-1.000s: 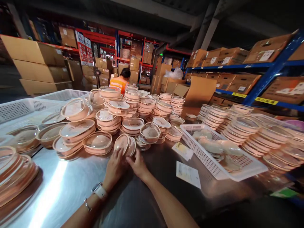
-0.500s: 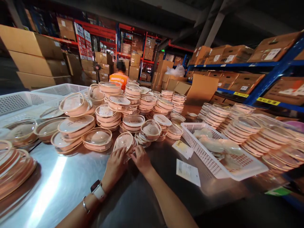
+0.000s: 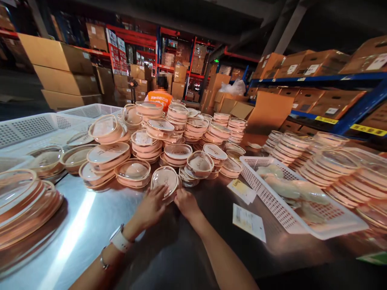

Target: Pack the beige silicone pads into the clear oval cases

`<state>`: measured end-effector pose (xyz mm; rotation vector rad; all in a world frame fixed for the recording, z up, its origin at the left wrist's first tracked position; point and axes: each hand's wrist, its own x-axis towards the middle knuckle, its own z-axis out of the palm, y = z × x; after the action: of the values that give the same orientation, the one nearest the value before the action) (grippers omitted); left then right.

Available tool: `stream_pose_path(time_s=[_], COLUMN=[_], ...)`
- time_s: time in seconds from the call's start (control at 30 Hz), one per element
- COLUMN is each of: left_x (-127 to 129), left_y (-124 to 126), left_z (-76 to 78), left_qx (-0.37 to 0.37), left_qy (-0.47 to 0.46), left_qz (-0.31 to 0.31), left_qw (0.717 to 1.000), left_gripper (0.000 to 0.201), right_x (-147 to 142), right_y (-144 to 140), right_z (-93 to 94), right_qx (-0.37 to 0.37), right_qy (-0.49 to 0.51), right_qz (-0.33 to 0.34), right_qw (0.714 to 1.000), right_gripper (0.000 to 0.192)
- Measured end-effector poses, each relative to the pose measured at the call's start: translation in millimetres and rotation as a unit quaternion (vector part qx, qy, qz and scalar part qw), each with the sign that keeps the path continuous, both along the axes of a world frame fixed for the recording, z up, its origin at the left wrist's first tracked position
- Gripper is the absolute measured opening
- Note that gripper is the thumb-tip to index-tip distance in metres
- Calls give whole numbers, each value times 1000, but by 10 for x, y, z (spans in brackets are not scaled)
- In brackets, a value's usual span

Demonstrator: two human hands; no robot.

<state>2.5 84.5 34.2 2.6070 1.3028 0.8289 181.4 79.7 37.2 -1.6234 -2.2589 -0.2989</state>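
An oval plastic box (image 3: pixel 165 178) with a clear lid, a pale rim and dark lettering is tilted up at the near edge of the piles. My left hand (image 3: pixel 152 206) grips its lower left side, fingers over the lid. Pinched at the box's lower right edge is my right hand (image 3: pixel 186 202); its fingertips are partly hidden. Similar boxes surround them: one with a pale domed content (image 3: pixel 133 171) lies to the left, and a tilted box (image 3: pixel 200 164) leans to the right.
A white perforated basket (image 3: pixel 273 209) with pale pads stands at the right, beside stacked boxes (image 3: pixel 329 167). Two printed cards (image 3: pixel 248 221) lie on the metal table (image 3: pixel 181 257). White crates (image 3: pixel 33 125) stand at the left. A person in an orange vest (image 3: pixel 159 99) is beyond.
My head view has turned slightly left, so everything sits further right. The box between my hands has tipped to show more of its lid, and my left fingers reach further over it.
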Motion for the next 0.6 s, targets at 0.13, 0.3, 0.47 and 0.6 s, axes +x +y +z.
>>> stream_pose_path(time_s=[0.13, 0.3, 0.47, 0.6], left_x=[109, 136, 136, 132], left_y=[-15, 14, -22, -61], left_z=[-80, -20, 77, 109], left_qx=[96, 137, 148, 162], left_qy=[1, -2, -6, -17], left_qz=[104, 112, 89, 45], left_qw=[990, 984, 985, 986], left_gripper=[58, 38, 32, 30], right_x=[-120, -68, 136, 201], right_y=[-83, -126, -72, -57], right_z=[27, 108, 185, 220], right_qx=[-6, 31, 58, 66], right_qy=[0, 48, 106, 128], right_qz=[85, 65, 22, 24], right_qw=[996, 996, 992, 989], right_gripper=[10, 19, 23, 24])
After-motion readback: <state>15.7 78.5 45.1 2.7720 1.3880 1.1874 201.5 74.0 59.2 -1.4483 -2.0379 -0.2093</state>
